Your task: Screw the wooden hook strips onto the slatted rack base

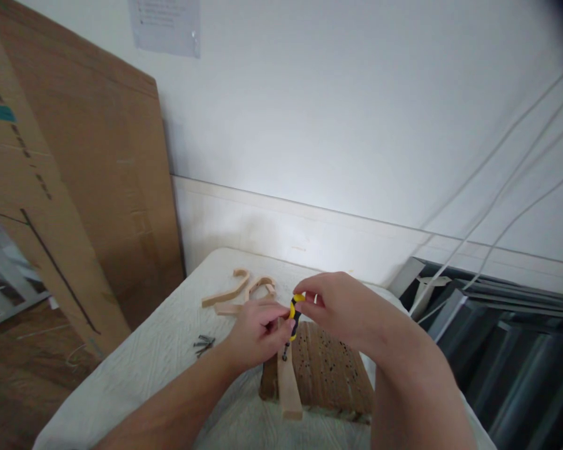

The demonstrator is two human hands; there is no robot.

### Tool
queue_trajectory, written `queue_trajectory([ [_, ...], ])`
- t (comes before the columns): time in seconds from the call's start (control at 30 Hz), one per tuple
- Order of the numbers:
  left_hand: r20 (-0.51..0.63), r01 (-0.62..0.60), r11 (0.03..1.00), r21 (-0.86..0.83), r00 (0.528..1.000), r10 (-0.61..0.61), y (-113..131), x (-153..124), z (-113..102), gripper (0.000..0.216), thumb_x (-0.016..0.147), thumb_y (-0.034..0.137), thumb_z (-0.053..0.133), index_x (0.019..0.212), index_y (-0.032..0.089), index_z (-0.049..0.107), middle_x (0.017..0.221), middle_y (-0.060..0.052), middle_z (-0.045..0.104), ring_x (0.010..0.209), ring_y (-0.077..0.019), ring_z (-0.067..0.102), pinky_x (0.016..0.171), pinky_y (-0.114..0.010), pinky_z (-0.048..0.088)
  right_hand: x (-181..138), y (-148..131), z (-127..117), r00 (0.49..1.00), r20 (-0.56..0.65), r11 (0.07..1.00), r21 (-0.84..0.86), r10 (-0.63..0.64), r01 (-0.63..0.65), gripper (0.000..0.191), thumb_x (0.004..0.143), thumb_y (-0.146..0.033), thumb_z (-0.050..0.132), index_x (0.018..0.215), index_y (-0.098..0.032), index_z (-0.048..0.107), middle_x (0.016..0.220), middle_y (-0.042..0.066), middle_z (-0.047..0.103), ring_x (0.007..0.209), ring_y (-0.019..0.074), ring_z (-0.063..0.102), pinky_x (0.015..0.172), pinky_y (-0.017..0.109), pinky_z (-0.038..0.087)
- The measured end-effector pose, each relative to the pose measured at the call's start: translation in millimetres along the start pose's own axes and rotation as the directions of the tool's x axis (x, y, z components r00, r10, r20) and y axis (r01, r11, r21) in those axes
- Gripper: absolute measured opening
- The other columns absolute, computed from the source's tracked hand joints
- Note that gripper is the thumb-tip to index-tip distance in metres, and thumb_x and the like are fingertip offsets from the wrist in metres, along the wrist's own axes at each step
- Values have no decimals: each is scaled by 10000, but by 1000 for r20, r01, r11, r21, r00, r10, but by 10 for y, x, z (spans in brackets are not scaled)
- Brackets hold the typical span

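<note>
A short yellow-and-black screwdriver [295, 316] stands nearly upright, its tip down at a dark screw [284, 358] in a pale wooden piece [289, 390]. My right hand [344, 306] grips the top of its handle between thumb and fingers. Lower on the same handle, the thumb and fingertips of my left hand [261, 331] pinch it. The pale piece lies across the left part of a brown wooden board [331, 375] dotted with dark holes; my left hand hides its far end. Left of that hand, several loose screws [204, 344] lie in a small pile.
Two pale hook-shaped wooden pieces [229, 292] lie behind my left hand on the white-cloth-covered table [145, 381]. A large cardboard box [103, 156] stands at the left. Dark stacked panels [520, 350] lean at the right, with white cables [492, 203] hanging above. A white wall closes off the back.
</note>
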State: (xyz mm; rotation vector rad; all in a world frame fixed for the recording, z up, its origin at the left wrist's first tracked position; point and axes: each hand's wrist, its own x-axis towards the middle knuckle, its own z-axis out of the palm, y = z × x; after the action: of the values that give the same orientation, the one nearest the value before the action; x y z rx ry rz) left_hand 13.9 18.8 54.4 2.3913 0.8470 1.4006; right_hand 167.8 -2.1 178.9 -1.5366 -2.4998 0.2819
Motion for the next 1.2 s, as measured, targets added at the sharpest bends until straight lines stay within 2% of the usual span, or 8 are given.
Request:
queue_trajectory([
  [0.1, -94, -9, 1000, 6, 996, 9, -23, -17, 28, 155, 805, 249, 607, 693, 142, 614, 527, 36, 506, 466, -71, 392, 470, -198, 298, 7, -10, -2, 998, -38, 998, -39, 53, -54, 170, 812, -243, 596, 718, -155, 707, 630, 48, 648, 557, 126, 518, 530, 253, 309],
  [0.2, -161, -1, 1000, 13, 987, 3, -38, -25, 48, 118, 756, 248, 679, 749, 139, 633, 594, 13, 600, 471, -67, 408, 474, -193, 321, 23, 9, 10, 995, -73, 998, -15, 64, -65, 177, 801, -283, 612, 746, -156, 722, 674, 65, 672, 599, 142, 549, 563, 256, 339],
  [0.37, -120, 0, 1000, 21, 993, 3, -21, -25, 31, 95, 785, 210, 623, 730, 134, 640, 558, 17, 559, 477, -72, 417, 469, -191, 317, 1, 16, 2, 996, -74, 996, 71, -56, 61, 184, 807, -172, 565, 853, -167, 743, 830, 84, 715, 708, 146, 603, 638, 250, 382],
  [0.57, -117, -2, 1000, 19, 993, 4, -45, -33, 49, 153, 767, 283, 680, 782, 133, 650, 612, 1, 597, 500, -76, 427, 479, -193, 330, -2, 10, 10, 995, -83, 998, 14, 63, -62, 178, 809, -270, 601, 785, -148, 728, 727, 79, 694, 641, 151, 579, 577, 256, 355],
  [0.77, -72, -15, 998, 57, 997, 19, -30, -35, 32, 111, 796, 234, 612, 731, 145, 627, 552, 31, 502, 504, -81, 409, 484, -194, 301, -18, 2, 18, 998, -60, 1000, 16, -7, 8, 175, 780, -161, 575, 841, -171, 738, 808, 74, 712, 692, 149, 598, 614, 258, 366],
  [0.9, -101, -7, 998, 69, 995, 14, -17, -32, 41, 131, 763, 267, 660, 752, 140, 632, 588, 13, 545, 519, -86, 422, 489, -198, 309, -19, -5, 13, 993, -76, 996, -19, 90, -91, 170, 797, -261, 594, 748, -157, 719, 715, 74, 688, 627, 153, 572, 561, 268, 341],
  [1.07, -43, -14, 998, 56, 999, 16, -3, -29, 36, 178, 820, 230, 569, 670, 141, 604, 570, 1, 542, 527, -92, 436, 500, -206, 315, -5, -18, 19, 996, -80, 999, 41, -29, 32, 179, 817, -219, 561, 830, -167, 732, 816, 81, 710, 699, 151, 601, 626, 257, 383],
  [1.2, -92, 10, 999, 53, 996, -6, -15, -42, 44, 178, 765, 307, 668, 722, 137, 637, 571, 2, 573, 503, -88, 428, 481, -204, 323, -15, -16, 14, 996, -78, 999, 4, 32, -32, 174, 809, -241, 576, 762, -152, 717, 730, 77, 689, 632, 147, 569, 574, 259, 355],
])
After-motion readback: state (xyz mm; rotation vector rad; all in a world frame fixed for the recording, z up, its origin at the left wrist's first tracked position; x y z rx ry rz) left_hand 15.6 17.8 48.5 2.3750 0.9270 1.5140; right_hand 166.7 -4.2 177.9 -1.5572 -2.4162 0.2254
